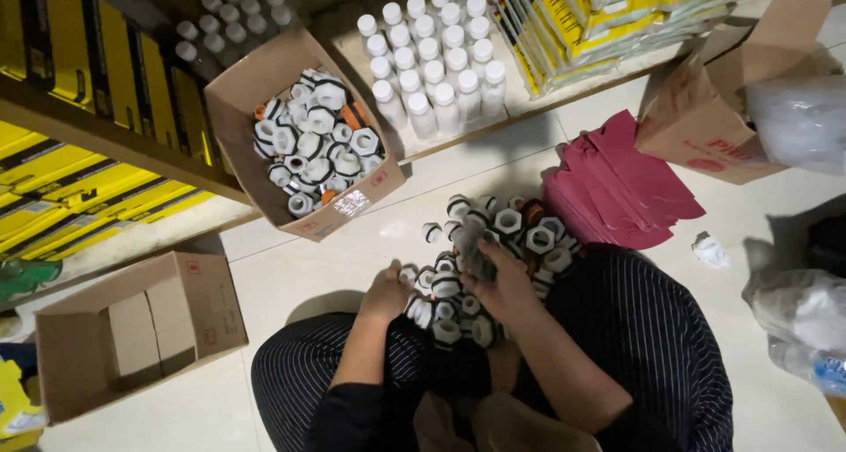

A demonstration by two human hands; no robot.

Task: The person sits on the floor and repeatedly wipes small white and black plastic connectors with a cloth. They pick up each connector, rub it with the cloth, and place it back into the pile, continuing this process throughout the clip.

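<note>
I sit on the floor in striped trousers with a heap of white hexagonal plastic fittings with black rings (511,232) in front of my knees. My left hand (388,292) rests at the heap's near left edge, fingers curled among the fittings. My right hand (498,280) is closed around a fitting near the heap's middle. An open cardboard box (256,91) full of the same fittings stands tilted at the upper left.
Rows of white bottles (436,51) stand behind the heap. A stack of pink flat cartons (617,188) lies to the right, beside an open brown box (705,108). A box holding small cartons (132,337) sits at the lower left. Yellow packages line the shelves.
</note>
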